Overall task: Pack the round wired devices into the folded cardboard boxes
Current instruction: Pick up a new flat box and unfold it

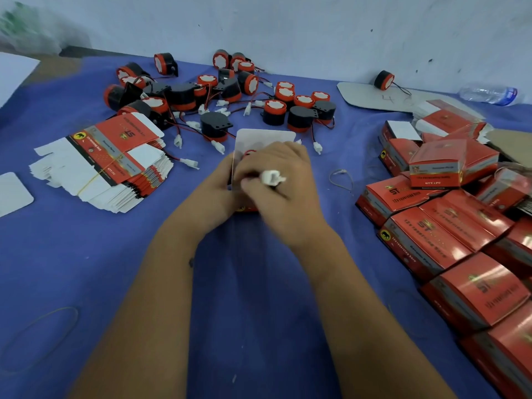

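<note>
An open cardboard box (263, 138) stands at the table's middle, its white flap up, a red device partly visible inside. My left hand (217, 187) grips the box's left side. My right hand (285, 180) pinches the device's white wire connector (273, 178) over the box mouth. Several loose round black-and-red wired devices (218, 93) lie in a heap behind. A banded stack of flat unfolded boxes (115, 159) lies at the left.
Several packed red boxes (449, 234) pile up along the right side. A lone device (384, 79) sits on a cardboard sheet (362, 96) at the back right beside a plastic bottle (489, 95). Rubber bands (341, 178) lie on the blue cloth (259, 283).
</note>
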Demonstrator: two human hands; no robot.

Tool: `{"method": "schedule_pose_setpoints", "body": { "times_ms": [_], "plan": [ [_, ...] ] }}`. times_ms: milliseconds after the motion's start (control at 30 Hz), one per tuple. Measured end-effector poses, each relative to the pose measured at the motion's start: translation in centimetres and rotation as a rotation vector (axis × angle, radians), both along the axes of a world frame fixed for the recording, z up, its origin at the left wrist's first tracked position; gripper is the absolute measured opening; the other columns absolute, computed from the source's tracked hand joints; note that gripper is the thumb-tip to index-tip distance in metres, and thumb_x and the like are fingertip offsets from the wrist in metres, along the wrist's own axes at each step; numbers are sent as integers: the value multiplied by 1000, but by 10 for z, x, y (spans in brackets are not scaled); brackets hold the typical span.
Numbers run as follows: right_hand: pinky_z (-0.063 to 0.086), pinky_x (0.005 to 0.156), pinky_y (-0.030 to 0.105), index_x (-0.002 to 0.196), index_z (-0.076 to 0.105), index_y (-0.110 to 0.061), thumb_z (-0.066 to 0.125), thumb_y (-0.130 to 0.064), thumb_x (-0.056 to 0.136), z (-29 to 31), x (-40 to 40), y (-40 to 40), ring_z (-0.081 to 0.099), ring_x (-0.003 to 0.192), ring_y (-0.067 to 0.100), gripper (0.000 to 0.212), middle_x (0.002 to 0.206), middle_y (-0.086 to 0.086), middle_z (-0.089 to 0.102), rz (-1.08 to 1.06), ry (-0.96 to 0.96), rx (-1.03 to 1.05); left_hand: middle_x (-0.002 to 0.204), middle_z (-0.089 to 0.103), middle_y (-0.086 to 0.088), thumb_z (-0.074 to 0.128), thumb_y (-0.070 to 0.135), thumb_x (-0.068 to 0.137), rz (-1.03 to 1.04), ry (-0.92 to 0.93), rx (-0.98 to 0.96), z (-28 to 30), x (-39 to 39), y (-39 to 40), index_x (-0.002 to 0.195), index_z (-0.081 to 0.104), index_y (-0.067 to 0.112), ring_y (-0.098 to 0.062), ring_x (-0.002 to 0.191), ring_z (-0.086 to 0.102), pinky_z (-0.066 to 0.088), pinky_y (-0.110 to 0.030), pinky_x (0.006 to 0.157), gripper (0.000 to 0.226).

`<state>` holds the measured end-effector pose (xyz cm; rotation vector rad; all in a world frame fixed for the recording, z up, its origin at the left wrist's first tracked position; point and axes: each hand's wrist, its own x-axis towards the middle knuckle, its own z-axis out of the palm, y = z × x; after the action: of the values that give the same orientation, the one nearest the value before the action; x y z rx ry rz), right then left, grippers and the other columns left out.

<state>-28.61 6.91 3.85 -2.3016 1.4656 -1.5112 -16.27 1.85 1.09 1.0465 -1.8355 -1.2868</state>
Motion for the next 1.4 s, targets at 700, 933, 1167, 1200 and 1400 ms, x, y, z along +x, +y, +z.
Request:
{"method": "schedule_pose_setpoints", "body": {
  "times_ms": [700, 933, 1167, 1200, 1400],
  "plan": [
    [26, 80, 31, 71, 47, -20, 57, -37, 87, -1, -16, -15, 32, 80, 16, 25, 74, -4, 38, -618, 536, 232, 110, 67, 14, 81, 18, 74, 73, 8, -100, -9, -4, 0, 123, 56, 29, 2, 100, 63, 53, -13, 78, 56],
    [26, 71, 31, 69, 33, -15, 55, -13, 87, 2, -16, -15, 33, 72, 21, 29, 71, 1, 31, -649, 393, 266, 108, 66, 17, 82, 28, 73, 81, -29, -149, -9, -5, 0, 120, 57, 26, 6, 98, 61, 50, -10, 77, 54],
    [29, 66, 32, 77, 42, -13, 51, -9, 87, 4, -17, -22, 40, 72, 22, 14, 76, 2, 41, -643, 363, 344, 106, 63, 24, 82, 32, 73, 100, -47, -192, -9, -5, -1, 119, 54, 33, 15, 94, 57, 43, -2, 71, 54],
    [29, 65, 32, 77, 44, -13, 50, -8, 87, 4, -18, -23, 41, 70, 22, 13, 73, 2, 42, -637, 356, 342, 105, 62, 25, 82, 33, 72, 108, -56, -193, -9, -5, -1, 118, 53, 34, 16, 93, 57, 43, -1, 71, 54],
    [26, 49, 30, 62, 35, -15, 47, -13, 92, 0, -25, -33, 44, 61, 23, 32, 63, 1, 40, -534, 264, 562, 104, 65, 25, 81, 44, 71, 124, -51, -141, -12, -5, -3, 111, 52, 44, 11, 96, 59, 48, -7, 76, 49]
  ]
}}
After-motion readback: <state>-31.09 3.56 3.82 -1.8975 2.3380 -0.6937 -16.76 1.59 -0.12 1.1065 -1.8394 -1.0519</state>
